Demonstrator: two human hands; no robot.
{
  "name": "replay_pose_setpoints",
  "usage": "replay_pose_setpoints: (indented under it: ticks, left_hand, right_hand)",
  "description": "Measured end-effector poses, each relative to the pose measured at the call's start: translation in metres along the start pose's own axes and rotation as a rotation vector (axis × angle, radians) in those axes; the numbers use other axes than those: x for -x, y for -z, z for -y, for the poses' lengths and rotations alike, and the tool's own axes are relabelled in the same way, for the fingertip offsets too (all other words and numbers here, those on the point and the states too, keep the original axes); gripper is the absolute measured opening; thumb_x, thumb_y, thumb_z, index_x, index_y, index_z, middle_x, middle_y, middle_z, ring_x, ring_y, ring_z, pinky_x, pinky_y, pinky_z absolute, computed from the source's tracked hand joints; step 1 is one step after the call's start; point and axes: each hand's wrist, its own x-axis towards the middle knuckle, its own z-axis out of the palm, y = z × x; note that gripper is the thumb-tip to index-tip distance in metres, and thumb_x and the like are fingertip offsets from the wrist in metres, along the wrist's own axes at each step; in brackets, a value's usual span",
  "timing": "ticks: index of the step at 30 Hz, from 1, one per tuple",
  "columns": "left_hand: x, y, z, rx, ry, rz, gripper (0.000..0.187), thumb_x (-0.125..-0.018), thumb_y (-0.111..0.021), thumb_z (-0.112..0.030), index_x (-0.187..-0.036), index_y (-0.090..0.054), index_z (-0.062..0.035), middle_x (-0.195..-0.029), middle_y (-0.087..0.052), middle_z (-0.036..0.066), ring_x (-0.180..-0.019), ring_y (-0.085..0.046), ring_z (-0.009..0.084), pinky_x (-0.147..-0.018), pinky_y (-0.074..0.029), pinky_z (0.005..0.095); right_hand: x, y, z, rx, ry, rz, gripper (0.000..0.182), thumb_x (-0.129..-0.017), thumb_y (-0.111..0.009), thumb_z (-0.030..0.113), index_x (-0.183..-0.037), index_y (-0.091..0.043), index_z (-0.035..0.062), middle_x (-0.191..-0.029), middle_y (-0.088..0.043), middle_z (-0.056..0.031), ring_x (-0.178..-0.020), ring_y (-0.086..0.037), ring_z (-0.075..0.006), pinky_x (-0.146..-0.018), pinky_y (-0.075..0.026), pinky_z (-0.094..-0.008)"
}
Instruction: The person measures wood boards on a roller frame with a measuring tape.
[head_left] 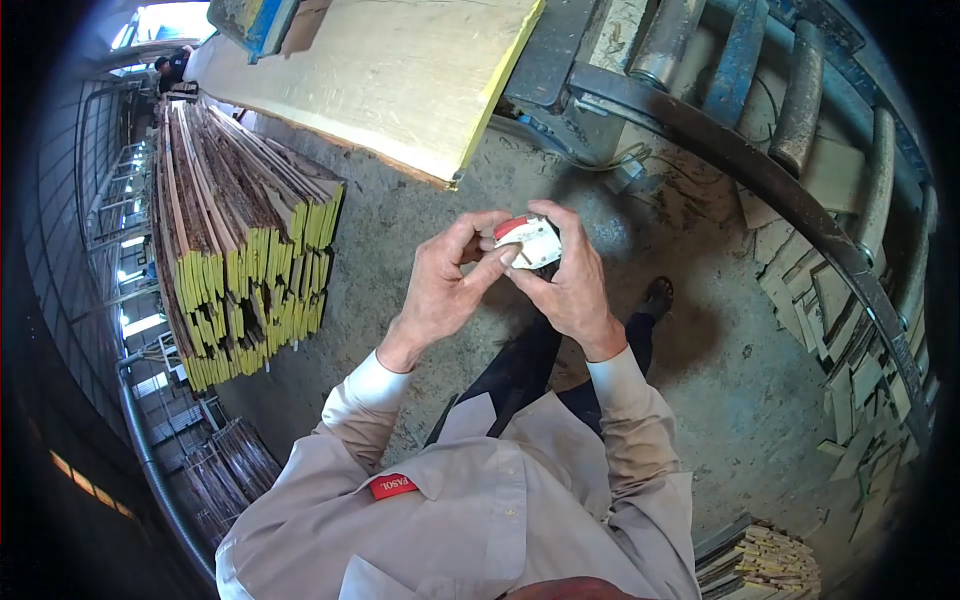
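A small white and red packet (535, 244) is held between both hands in front of the chest, above the concrete floor. My left hand (445, 280) pinches its left side, with the thumb on the packet's lower edge and the fingers curled at the red part. My right hand (575, 285) grips the right side, index finger over the top and thumb below. Something thin and brown shows near the left thumb tip, too small to name. Beyond the hands lies a wide pale board (380, 75) with a yellow-painted end.
A tall stack of boards with yellow ends (260, 260) stands at left. A metal roller conveyor (790, 200) curves along the right, with wood scraps (855, 390) beside it. Another wood pile (770, 560) lies at lower right. A person (172, 70) is far off at upper left.
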Motion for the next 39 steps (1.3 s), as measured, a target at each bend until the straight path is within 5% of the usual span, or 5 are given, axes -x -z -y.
replay_pose_setpoints:
  ticks: [7, 12, 19, 33, 39]
  left_hand:
    - [0.017, -0.022, 0.011, -0.418, -0.085, -0.246, 0.028, -0.088, -0.079, -0.012, -0.11, -0.067, -0.0005, -0.091, -0.073, 0.015, -0.074, -0.072, 0.0175, -0.064, -0.057, 0.0301]
    - [0.017, -0.017, 0.002, -0.386, -0.064, -0.092, 0.022, -0.096, -0.069, -0.012, -0.115, -0.068, -0.0017, -0.092, -0.072, 0.014, -0.078, -0.071, 0.0163, -0.069, -0.056, 0.0292]
    - [-0.001, -0.006, -0.003, -0.134, 0.198, 0.194, 0.021, -0.1, -0.064, -0.009, -0.117, -0.067, 0.0015, -0.104, -0.071, 0.009, -0.092, -0.07, 0.014, -0.076, -0.058, 0.0279]
    - [-0.081, 0.066, -0.025, -0.231, 0.322, 0.5, 0.013, -0.1, -0.063, -0.01, -0.106, -0.063, 0.0013, -0.089, -0.066, 0.007, -0.07, -0.067, 0.0104, -0.058, -0.058, 0.0241]
    - [-0.126, 0.075, -0.021, -0.54, 0.271, 0.197, 0.028, -0.104, -0.06, -0.025, -0.107, -0.061, 0.0019, -0.08, -0.069, 0.007, -0.07, -0.07, 0.0129, -0.058, -0.057, 0.0237]
  right_hand:
    - [0.014, -0.028, -0.014, 0.076, 0.022, -0.114, 0.077, -0.077, -0.081, 0.01, -0.142, -0.042, 0.0028, -0.129, -0.057, -0.0223, -0.115, -0.06, -0.0415, -0.096, -0.051, -0.0465]
    - [0.026, -0.011, -0.024, -0.068, -0.067, 0.057, 0.086, -0.078, -0.08, 0.012, -0.149, -0.034, 0.0003, -0.129, -0.057, -0.0249, -0.117, -0.061, -0.0404, -0.097, -0.051, -0.0451]
    - [0.024, -0.01, -0.033, -0.123, -0.064, 0.175, 0.112, -0.077, -0.084, 0.049, -0.155, -0.021, -0.003, -0.121, -0.062, -0.0309, -0.112, -0.065, -0.0444, -0.096, -0.052, -0.0487]
    - [-0.059, -0.017, -0.063, -0.386, 0.089, 0.359, 0.066, -0.084, -0.076, 0.042, -0.132, -0.053, 0.0031, -0.109, -0.069, -0.018, -0.1, -0.068, -0.027, -0.088, -0.054, -0.0406]
    - [-0.104, -0.034, -0.125, -0.322, -0.011, 0.126, 0.045, -0.092, -0.066, 0.041, -0.124, -0.065, 0.009, -0.102, -0.069, -0.0121, -0.101, -0.063, -0.0214, -0.09, -0.048, -0.038]
